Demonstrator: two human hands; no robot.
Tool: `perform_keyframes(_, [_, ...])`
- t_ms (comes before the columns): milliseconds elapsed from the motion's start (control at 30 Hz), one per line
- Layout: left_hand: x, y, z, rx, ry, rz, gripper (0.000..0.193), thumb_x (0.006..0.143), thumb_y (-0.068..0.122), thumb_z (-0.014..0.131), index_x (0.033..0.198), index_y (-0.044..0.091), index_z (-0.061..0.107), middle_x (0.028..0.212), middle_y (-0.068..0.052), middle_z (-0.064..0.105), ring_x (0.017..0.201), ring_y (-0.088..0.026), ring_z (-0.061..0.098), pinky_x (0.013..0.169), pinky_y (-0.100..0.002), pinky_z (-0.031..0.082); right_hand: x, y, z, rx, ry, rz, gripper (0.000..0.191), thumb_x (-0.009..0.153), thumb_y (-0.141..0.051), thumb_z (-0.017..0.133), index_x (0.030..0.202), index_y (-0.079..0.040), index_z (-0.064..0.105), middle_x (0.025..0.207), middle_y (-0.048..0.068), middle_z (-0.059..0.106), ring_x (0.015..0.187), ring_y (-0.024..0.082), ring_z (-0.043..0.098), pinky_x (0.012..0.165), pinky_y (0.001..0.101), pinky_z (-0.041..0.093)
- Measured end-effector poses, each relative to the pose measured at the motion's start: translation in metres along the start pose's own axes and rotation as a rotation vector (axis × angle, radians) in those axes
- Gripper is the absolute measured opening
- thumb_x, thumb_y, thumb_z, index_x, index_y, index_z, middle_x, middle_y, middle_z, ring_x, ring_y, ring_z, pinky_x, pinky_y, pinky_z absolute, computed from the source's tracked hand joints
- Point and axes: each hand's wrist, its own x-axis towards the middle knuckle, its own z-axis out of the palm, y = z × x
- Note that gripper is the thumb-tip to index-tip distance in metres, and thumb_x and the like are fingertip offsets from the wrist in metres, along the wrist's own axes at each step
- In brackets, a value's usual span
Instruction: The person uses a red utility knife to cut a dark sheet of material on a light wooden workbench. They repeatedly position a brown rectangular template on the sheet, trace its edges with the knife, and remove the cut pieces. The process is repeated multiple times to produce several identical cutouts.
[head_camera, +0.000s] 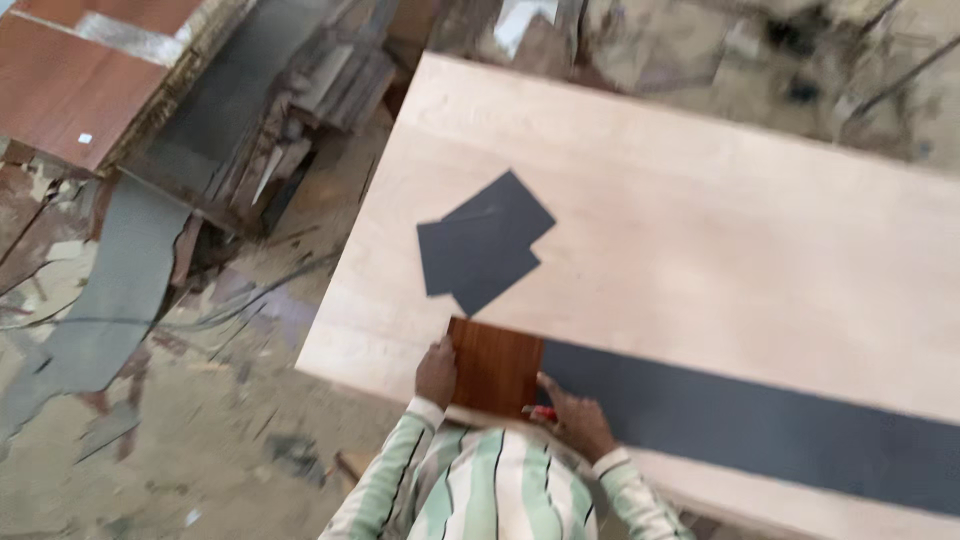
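Workshop floor around this bench is a proper mess, dusty concrete littered with offcuts, a grey strip of sheet material (110, 300) lying off to the left and a stack of reddish-brown boards (90, 75) up in the top left corner. Main surface is a big pale wooden board (700, 230) running diagonally across the view. Two dark grey square pieces (483, 240) sit overlapping on it, a bit above the hands, and a long dark grey strip (760, 425) runs along the near edge out to the right. Small reddish-brown wood-grain panel (495, 365) lies flat at the near edge, its right side touching the end of that strip. Left hand (436, 372) is on the panel's left edge, fingers curled in against it. Right hand (575, 420) rests at the panel's lower right corner with fingers fairly close together, and there's something small and red (540, 411) under it, too blurry to tell what. Striped green and white sleeves (470, 490) at the bottom.
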Motion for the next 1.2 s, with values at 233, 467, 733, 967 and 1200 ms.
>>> perform_keyframes(233, [0.009, -0.001, 0.0, 0.124, -0.095, -0.085, 0.021, 0.099, 0.016, 0.057, 0.116, 0.005, 0.054, 0.104, -0.019, 0.067, 0.097, -0.036, 0.07, 0.079, -0.045, 0.059, 0.003, -0.005, -0.018, 0.15, 0.087, 0.002, 0.081, 0.092, -0.054, 0.066, 0.155, -0.019, 0.031, 0.093, 0.015, 0.076, 0.081, 0.037, 0.074, 0.072, 0.0497, 0.059])
perform_keyframes(467, [0.011, -0.005, 0.002, 0.137, -0.039, -0.037, 0.024, 0.093, 0.01, 0.059, 0.117, 0.005, 0.056, 0.102, -0.017, 0.069, 0.096, -0.034, 0.072, 0.079, -0.042, 0.06, 0.004, -0.01, -0.02, 0.133, 0.086, -0.021, 0.082, 0.091, -0.056, 0.068, 0.154, -0.018, 0.03, 0.092, 0.015, 0.076, 0.079, 0.036, 0.076, 0.068, 0.0472, 0.06])
perform_keyframes(733, [0.014, -0.002, -0.004, -0.031, 0.085, 0.023, 0.023, 0.094, 0.007, 0.052, 0.116, 0.005, 0.059, 0.097, -0.017, 0.068, 0.088, -0.04, 0.068, 0.074, -0.05, 0.057, 0.005, -0.015, -0.019, -0.101, 0.142, -0.066, 0.083, 0.091, -0.058, 0.068, 0.158, -0.02, 0.037, 0.115, 0.01, 0.073, 0.059, 0.029, 0.073, 0.051, 0.0418, 0.057])
perform_keyframes(967, [0.011, -0.009, -0.01, -0.154, 0.013, -0.1, 0.022, 0.097, 0.011, 0.062, 0.116, 0.001, 0.057, 0.094, -0.024, 0.066, 0.085, -0.045, 0.067, 0.072, -0.053, 0.054, 0.011, -0.024, -0.003, -0.235, 0.293, -0.112, 0.066, 0.092, -0.056, 0.064, 0.148, -0.024, 0.053, 0.143, -0.004, 0.064, 0.062, 0.02, 0.075, 0.047, 0.0323, 0.057])
perform_keyframes(1200, [0.01, -0.031, 0.001, -0.608, 0.099, -0.286, 0.019, 0.095, 0.012, 0.068, 0.111, 0.003, 0.066, 0.101, -0.018, 0.074, 0.093, -0.034, 0.073, 0.079, -0.041, 0.057, 0.022, -0.028, 0.009, -0.283, 0.251, -0.077, 0.068, 0.094, -0.059, 0.063, 0.151, -0.023, 0.052, 0.145, -0.005, 0.063, 0.066, 0.019, 0.076, 0.05, 0.0306, 0.058])
